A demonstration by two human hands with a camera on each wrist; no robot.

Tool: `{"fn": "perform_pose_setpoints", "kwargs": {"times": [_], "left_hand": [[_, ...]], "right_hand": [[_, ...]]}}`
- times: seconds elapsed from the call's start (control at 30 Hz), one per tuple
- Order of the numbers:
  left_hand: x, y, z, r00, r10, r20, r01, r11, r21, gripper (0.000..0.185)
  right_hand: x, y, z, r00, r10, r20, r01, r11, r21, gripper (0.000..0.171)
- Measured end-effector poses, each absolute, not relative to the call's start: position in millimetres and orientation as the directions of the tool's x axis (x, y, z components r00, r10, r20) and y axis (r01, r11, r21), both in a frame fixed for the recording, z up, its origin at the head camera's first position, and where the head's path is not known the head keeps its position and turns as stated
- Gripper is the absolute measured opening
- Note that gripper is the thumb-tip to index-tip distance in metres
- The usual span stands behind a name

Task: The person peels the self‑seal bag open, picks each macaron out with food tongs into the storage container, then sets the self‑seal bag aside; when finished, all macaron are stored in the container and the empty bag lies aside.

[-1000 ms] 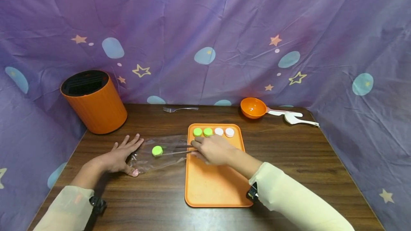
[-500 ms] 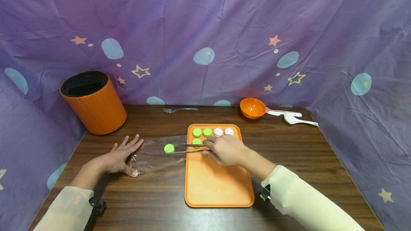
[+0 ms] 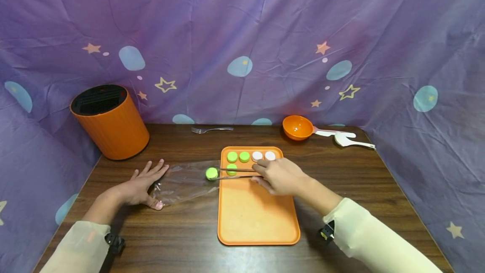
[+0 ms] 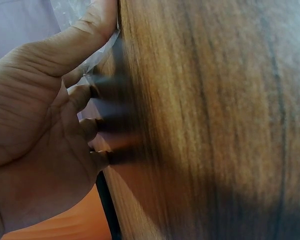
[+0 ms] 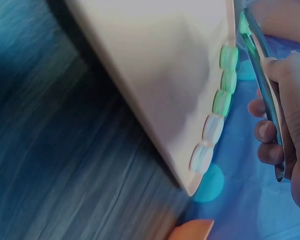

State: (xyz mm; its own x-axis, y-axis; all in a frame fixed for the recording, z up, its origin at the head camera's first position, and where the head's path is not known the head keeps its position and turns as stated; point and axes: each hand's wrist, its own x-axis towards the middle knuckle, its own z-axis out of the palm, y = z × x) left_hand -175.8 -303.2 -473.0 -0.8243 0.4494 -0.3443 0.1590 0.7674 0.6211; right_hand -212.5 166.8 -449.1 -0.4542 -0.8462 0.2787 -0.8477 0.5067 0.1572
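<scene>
My right hand (image 3: 280, 177) grips metal tongs (image 5: 264, 82), their arms reaching left across the tray. Between the tong tips is a green macaron (image 3: 211, 174), over the right end of a clear plastic bag (image 3: 182, 189) by the tray's left edge. With fingers spread, my left hand (image 3: 141, 185) presses the bag's left end to the table. On the orange tray (image 3: 257, 220), two green macarons (image 3: 244, 157) and two white macarons (image 3: 270, 156) line the far end. Another green macaron (image 3: 231, 167) sits in front of the leftmost one, partly behind the tongs.
An orange knife block (image 3: 117, 132) stands at the back left of the wooden table (image 3: 182, 239). Along the back lie a fork (image 3: 212, 129), an orange bowl (image 3: 298, 128) and a white spoon (image 3: 354, 141). A patterned purple cloth (image 3: 212, 20) hangs behind.
My right hand has drawn the tongs and the green macaron rightward along the bag to the tray's left edge. The left hand has stayed in place.
</scene>
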Motion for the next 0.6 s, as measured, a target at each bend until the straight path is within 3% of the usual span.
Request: {"fn": "perform_pose_setpoints", "kwargs": {"times": [0.6], "left_hand": [[-185.3, -320.3, -501.9, -0.833, 0.481, -0.274, 0.222, 0.744, 0.63, 0.135]], "right_hand": [[-208.5, 211.8, -448.5, -0.516, -0.795, 0.32, -0.812, 0.573, 0.115, 0.026]]}}
